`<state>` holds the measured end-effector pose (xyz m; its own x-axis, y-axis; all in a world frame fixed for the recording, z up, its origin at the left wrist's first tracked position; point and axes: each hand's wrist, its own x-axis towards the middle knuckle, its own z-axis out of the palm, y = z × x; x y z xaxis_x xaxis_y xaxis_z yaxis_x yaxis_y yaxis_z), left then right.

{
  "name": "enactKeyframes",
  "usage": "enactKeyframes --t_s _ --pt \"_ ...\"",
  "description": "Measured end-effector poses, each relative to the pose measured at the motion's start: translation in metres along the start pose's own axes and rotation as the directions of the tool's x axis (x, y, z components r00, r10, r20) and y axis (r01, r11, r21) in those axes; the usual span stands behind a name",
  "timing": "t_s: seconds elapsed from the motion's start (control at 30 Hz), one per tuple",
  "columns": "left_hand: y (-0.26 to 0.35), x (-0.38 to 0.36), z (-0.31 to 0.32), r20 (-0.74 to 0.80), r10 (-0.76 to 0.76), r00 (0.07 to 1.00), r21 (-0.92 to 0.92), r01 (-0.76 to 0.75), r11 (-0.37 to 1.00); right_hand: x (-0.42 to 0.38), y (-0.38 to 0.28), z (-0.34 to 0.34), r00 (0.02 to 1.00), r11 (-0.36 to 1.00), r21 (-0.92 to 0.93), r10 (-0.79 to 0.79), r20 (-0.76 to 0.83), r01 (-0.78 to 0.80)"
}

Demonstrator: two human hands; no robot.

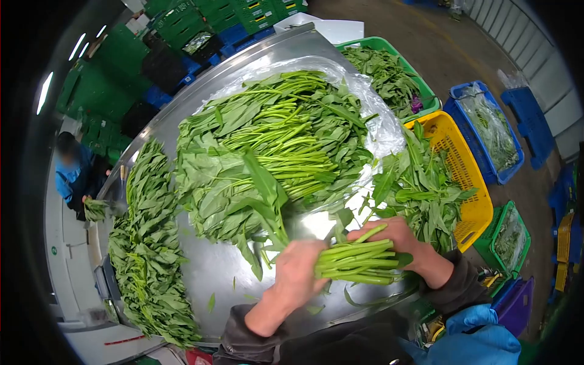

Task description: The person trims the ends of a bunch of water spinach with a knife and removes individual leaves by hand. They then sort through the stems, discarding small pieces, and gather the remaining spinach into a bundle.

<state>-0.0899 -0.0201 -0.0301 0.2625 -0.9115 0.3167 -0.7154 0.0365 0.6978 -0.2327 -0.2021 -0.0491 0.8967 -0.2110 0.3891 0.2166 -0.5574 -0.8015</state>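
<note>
Just above the near edge of the steel table, a bunch of water spinach (359,263) lies between my two hands, its cut green stems pointing right. My left hand (297,271) is closed around the left part of the bunch, slightly blurred by motion. A leafy stalk (266,188) rises right behind that hand. My right hand (395,236) has its fingers wrapped over the stems from the far side. Beyond both hands, a large heap of water spinach (274,140) rests on clear plastic film (386,131).
A long row of leafy bunches (146,249) lines the left side of the steel table (210,274). To the right stand a yellow crate (471,182), a green crate (426,91) and a blue crate (517,152), all with greens. A person (76,170) holds greens at far left.
</note>
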Motion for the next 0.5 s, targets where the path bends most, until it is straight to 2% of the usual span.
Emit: enactKeyframes --t_s 0.07,0.1,0.13,0.2,0.23,0.27,0.33,0.4,0.5 --pt "0.022 -0.003 -0.029 0.115 -0.104 0.988 0.219 0.076 0.973 0.006 0.003 0.009 0.998 0.981 0.185 -0.053 -0.017 0.056" --pt "0.035 -0.005 -0.05 0.093 -0.156 0.983 0.343 0.115 0.932 0.002 0.014 0.006 0.993 0.999 0.048 -0.013 0.118 0.008" --pt "0.047 -0.008 -0.074 0.068 -0.205 0.976 0.458 0.152 0.876 0.007 0.016 0.006 0.993 0.999 0.049 -0.013 0.119 0.008" --pt "0.057 -0.025 -0.116 -0.138 -0.245 0.96 0.669 0.273 0.691 0.019 0.021 0.006 0.985 0.984 -0.071 0.168 0.032 -0.165" --pt "0.055 -0.037 -0.135 -0.253 -0.286 0.924 0.704 0.379 0.6 0.022 0.028 0.005 0.96 0.963 -0.074 0.267 0.086 -0.261" --pt "0.051 -0.048 -0.153 -0.37 -0.312 0.875 0.717 0.482 0.503 0.026 0.04 0.007 0.96 0.962 -0.082 0.267 0.083 -0.26" --pt "0.049 -0.064 -0.178 -0.453 -0.346 0.821 0.806 0.544 0.234 0.032 0.066 0.014 0.953 0.945 -0.133 0.303 0.02 -0.298" --pt "0.033 -0.079 -0.184 -0.444 -0.355 0.823 0.82 0.533 0.209 0.051 0.075 0.018 0.964 0.956 -0.128 0.267 -0.001 -0.265" --pt "-0.018 -0.116 -0.154 -0.347 -0.595 0.725 0.789 0.569 0.233 0.087 0.078 0.025 0.966 0.96 -0.11 0.26 -0.005 -0.259"
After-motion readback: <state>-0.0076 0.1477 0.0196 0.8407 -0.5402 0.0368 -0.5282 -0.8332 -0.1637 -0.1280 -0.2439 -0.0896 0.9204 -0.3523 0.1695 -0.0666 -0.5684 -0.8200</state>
